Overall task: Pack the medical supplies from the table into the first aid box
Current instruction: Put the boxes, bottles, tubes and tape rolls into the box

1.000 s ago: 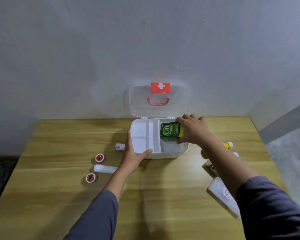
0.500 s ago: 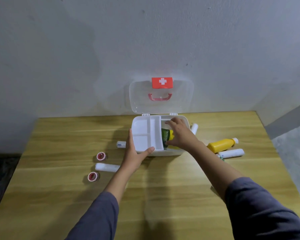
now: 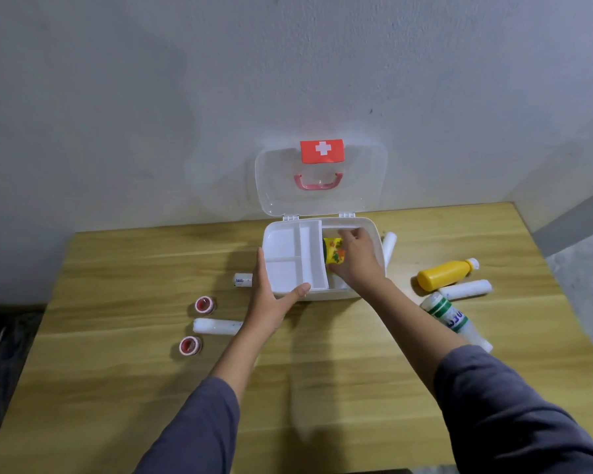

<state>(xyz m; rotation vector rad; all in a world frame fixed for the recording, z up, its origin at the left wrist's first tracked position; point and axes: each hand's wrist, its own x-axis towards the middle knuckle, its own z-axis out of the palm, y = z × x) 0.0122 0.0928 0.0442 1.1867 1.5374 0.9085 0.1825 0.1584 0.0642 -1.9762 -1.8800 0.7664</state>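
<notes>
The white first aid box (image 3: 374,234) stands open at the table's far side, its clear lid (image 3: 360,186) upright against the wall. A white divided tray (image 3: 288,248) sits over the box's left half. My left hand (image 3: 271,299) grips the tray's front left corner. My right hand (image 3: 356,261) reaches into the box's right half, holding a yellow and green carton (image 3: 332,251) partly tucked under the tray. On the table lie two red tape rolls (image 3: 205,304) (image 3: 189,346), a white gauze roll (image 3: 216,327) and a small white tube (image 3: 243,279).
Right of the box lie a yellow bottle (image 3: 445,275), two white rolls (image 3: 466,289) (image 3: 389,246) and a white bottle with a green label (image 3: 449,314). The wooden table (image 3: 117,388) ends at a grey wall behind; its right edge drops to the floor.
My right hand lowered the carton from above the box into its right half, and its yellow side now shows. My left hand stayed on the tray. The view shifted upward.
</notes>
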